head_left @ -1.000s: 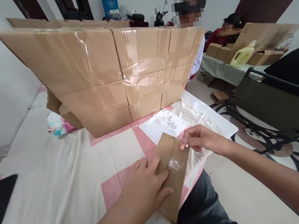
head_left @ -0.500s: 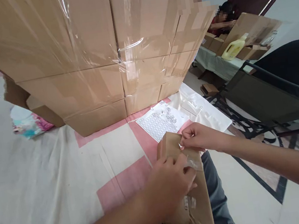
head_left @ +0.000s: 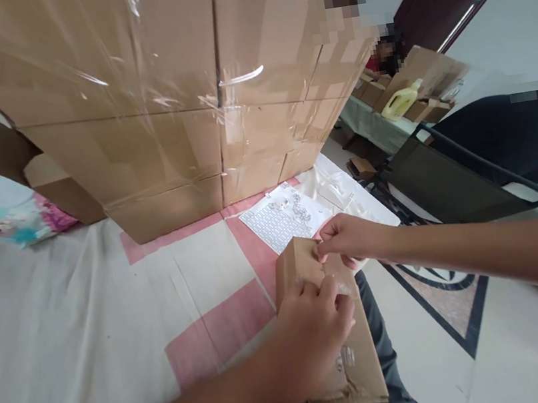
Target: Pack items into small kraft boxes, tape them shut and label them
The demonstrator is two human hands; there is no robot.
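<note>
A narrow cardboard box [head_left: 369, 368] lies across my lap at the edge of the cloth-covered table. Clear tape and a small printed mark show on its top face. Over the middle of the box is my left hand [head_left: 317, 322], its fingers curled; what they hold, if anything, is hidden. My right hand [head_left: 343, 241] is pinched at the far end of the box top, and I cannot make out what is between its fingertips. Just beyond the box lies a printed sheet [head_left: 276, 220] with a brick pattern.
A wall of stacked, film-wrapped cartons [head_left: 155, 151] stands across the table [head_left: 106, 327]. An open carton and a colourful packet [head_left: 28, 214] are at the left. A dark chair [head_left: 448, 181], a yellow jug [head_left: 400, 102] and people are at the right.
The view has shifted slightly. The white bit seen at my right fingertips no longer shows, and my right forearm lies more level. Both hands stay over the box.
</note>
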